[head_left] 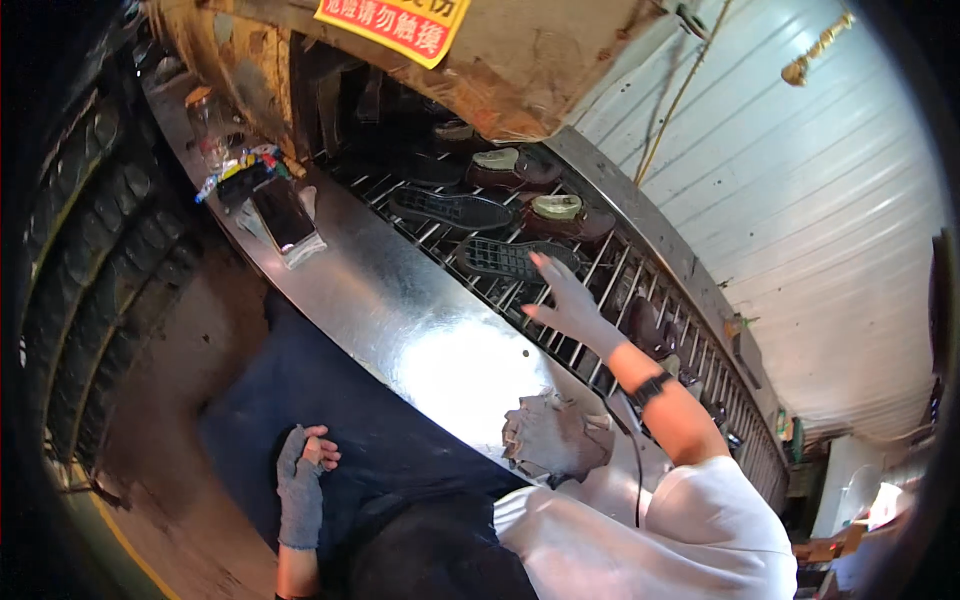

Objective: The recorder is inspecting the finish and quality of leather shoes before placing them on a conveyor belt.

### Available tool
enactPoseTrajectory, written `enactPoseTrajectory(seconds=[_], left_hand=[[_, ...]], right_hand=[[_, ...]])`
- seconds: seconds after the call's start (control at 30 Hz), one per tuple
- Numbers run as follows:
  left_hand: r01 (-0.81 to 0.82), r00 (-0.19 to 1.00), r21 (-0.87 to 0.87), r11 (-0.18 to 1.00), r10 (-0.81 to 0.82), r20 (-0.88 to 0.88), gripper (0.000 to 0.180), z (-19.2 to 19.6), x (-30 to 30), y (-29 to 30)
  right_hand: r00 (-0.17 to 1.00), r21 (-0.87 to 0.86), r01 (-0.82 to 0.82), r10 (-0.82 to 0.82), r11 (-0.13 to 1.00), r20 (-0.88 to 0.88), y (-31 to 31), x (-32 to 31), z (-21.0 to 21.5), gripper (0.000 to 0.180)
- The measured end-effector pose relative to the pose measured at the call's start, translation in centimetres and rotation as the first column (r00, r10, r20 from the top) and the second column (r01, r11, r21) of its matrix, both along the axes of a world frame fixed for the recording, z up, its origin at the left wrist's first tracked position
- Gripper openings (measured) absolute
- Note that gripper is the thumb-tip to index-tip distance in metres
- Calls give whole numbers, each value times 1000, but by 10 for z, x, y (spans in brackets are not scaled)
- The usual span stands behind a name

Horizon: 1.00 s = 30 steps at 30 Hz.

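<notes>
My right hand (575, 308), in a grey glove with bare fingertips, reaches over a metal rack. Its thumb and fingers are apart, and the fingertips are at the edge of a black shoe sole (500, 257) with a grid pattern. Whether they touch it I cannot tell. A second black sole (450, 208) lies just beyond, and a dark shoe upper (570, 215) with a pale green lining sits beside them. My left hand (303, 470), gloved the same way, hangs in front of my dark blue apron (350, 400). Its fingers are curled in, with nothing visible in them.
The rack (690, 350) carries more shoe parts and runs under a rusty machine hood (520, 75). A metal ledge (370, 285) borders it, holding a phone (283, 217), a glass jar (207, 125) and a folded grey cloth (555, 437). Shelves of dark soles (100, 230) stand left.
</notes>
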<state>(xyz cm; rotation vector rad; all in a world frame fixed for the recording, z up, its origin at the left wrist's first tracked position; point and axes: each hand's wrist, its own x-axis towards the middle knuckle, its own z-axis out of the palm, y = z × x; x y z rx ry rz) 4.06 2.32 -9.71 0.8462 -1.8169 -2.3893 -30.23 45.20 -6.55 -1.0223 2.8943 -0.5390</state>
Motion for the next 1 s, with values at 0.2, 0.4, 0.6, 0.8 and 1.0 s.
enactPoseTrajectory(seconds=[0.2,0.4,0.6,0.8,1.0], left_hand=[[-104,993,20,994,105,-59,42,26,25,-12],[-159,981,234,959,180,-74,58,45,3,-1],[-182,969,195,964,209,-129,44,61,-38,15],[-183,938,263,947,88,334,35,39,-12,17],[-213,974,308,927,179,136,35,8,3,23]], right_hand=[[985,231,52,-88,971,146,-100,-69,-2,92],[781,-224,-616,622,756,-49,-175,33,76,73],[766,-153,-640,606,753,-215,-189,-26,84,92],[935,413,349,-344,841,-88,-36,-152,40,96],[944,501,290,-156,815,-292,-7,-120,16,79]])
